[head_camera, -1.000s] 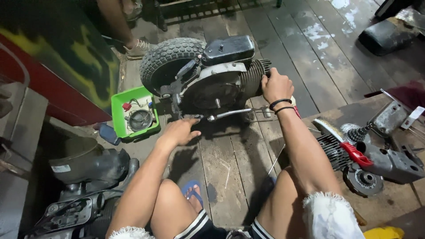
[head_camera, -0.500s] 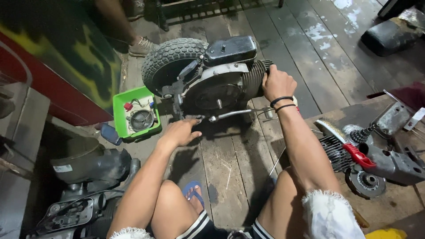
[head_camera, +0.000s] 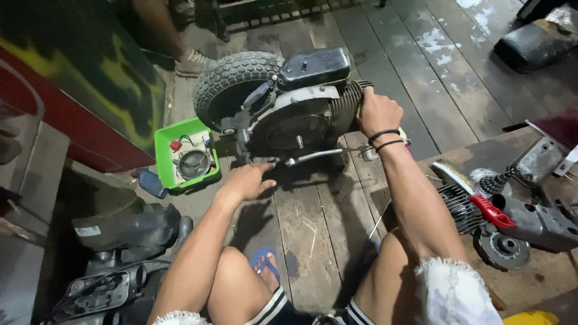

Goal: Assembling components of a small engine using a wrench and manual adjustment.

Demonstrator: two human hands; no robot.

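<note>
We see the scene under dim, warm light that seems to fall from above and slightly ahead. The brightest patches lie on the wooden floor [head_camera: 385, 60] at the top right, where pale worn spots catch a soft sheen. Our left hand [head_camera: 247, 180] throws a dark shadow onto the planks just below it, and the engine [head_camera: 301, 111] sits over deep shade. The left side sinks into near black, so the dark parts [head_camera: 120, 241] there lose detail. The green tray [head_camera: 162, 156] stays vivid. Our right hand [head_camera: 376, 111] looks sharp. Edges bend slightly from the wide lens, and our knees at the bottom look soft.
</note>
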